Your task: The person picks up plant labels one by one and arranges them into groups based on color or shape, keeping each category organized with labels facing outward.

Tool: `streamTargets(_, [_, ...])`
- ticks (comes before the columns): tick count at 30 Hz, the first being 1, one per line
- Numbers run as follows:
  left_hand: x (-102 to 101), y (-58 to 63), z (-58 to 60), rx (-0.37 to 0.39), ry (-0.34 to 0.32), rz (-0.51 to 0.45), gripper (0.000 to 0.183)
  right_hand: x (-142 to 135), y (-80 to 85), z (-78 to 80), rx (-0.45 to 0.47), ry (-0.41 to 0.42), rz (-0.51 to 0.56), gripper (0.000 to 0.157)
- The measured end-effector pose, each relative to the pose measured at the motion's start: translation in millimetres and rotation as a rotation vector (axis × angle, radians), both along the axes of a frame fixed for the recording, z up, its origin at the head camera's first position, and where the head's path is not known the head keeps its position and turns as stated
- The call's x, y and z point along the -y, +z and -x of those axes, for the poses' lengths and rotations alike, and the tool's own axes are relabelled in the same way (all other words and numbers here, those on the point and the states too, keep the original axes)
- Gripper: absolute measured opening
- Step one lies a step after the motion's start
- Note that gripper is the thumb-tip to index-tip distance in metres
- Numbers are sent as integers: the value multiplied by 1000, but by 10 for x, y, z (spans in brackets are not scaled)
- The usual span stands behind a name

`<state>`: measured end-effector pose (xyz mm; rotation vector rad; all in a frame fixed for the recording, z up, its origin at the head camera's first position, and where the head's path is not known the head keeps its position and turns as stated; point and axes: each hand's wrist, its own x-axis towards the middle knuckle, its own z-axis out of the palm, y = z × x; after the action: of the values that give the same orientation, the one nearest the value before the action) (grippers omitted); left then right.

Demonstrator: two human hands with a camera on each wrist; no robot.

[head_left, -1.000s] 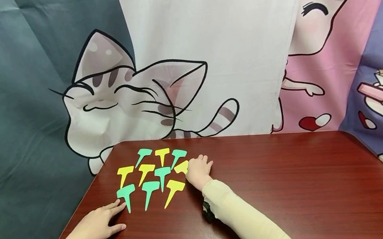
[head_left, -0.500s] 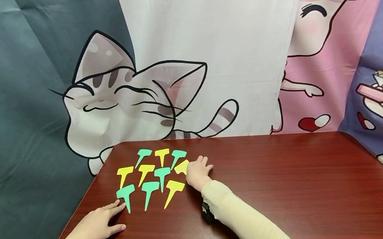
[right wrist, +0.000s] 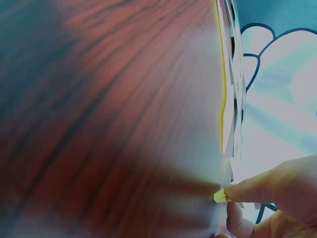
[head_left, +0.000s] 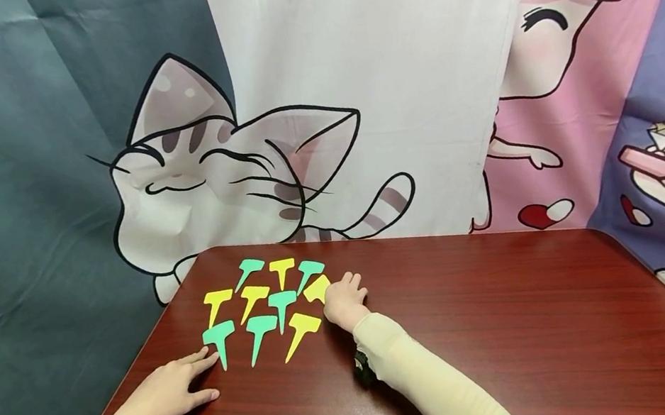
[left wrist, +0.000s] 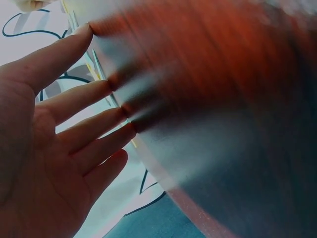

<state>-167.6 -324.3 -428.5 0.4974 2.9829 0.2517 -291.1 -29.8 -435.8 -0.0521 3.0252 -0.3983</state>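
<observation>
Several T-shaped plant labels, green and yellow, lie flat in loose rows on the table. My right hand [head_left: 345, 302] is at the right end of the middle row, over the stem of a yellow plant label [head_left: 317, 289]. In the right wrist view, the thumb and a finger pinch that label's yellow tip [right wrist: 220, 196]. My left hand [head_left: 163, 393] rests on the table with its fingers spread and nearly straight, holding nothing. Its fingertips are close beside the front left green plant label [head_left: 219, 339]; whether they touch it I cannot tell.
The dark red wooden table [head_left: 505, 325] reaches far to the right. Behind it hangs a printed curtain [head_left: 404, 82] with a cartoon cat, close to the table's back edge. A front yellow label [head_left: 302, 328] lies just left of my right wrist.
The yellow label at my right hand has turned and shifted slightly, and the right fingers have moved a little with it. My left hand has stayed in place.
</observation>
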Motion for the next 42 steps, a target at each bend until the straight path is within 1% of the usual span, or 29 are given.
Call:
streamTargets(5, [9, -2, 9, -1, 3, 1, 69, -22, 15, 9, 25, 30, -4, 18])
streamTargets(10, [14, -2, 23, 5, 1, 1, 69, -41, 5, 12, 24, 54, -9, 21])
streamTargets(15, [10, -11, 19, 10, 9, -5, 68, -59, 4, -5, 7, 79, -9, 22])
streamTargets(24, [16, -34, 21, 6, 19, -6, 67, -84, -11, -2, -22, 94, 6, 19])
streamTargets(29, [12, -36, 10, 4, 19, -6, 67, -100, -59, 10, -29, 93, 27, 20])
streamTargets(32, [9, -34, 3, 5, 19, -8, 66, -114, -73, 17, -51, 96, 44, 19])
streamTargets(35, [7, -28, 1, 9, 21, -11, 67, -133, -60, 17, -60, 103, 85, 19])
streamTargets(42, [2, -26, 8, 7, 22, -6, 67, -170, -20, 1, -29, 128, 177, 27])
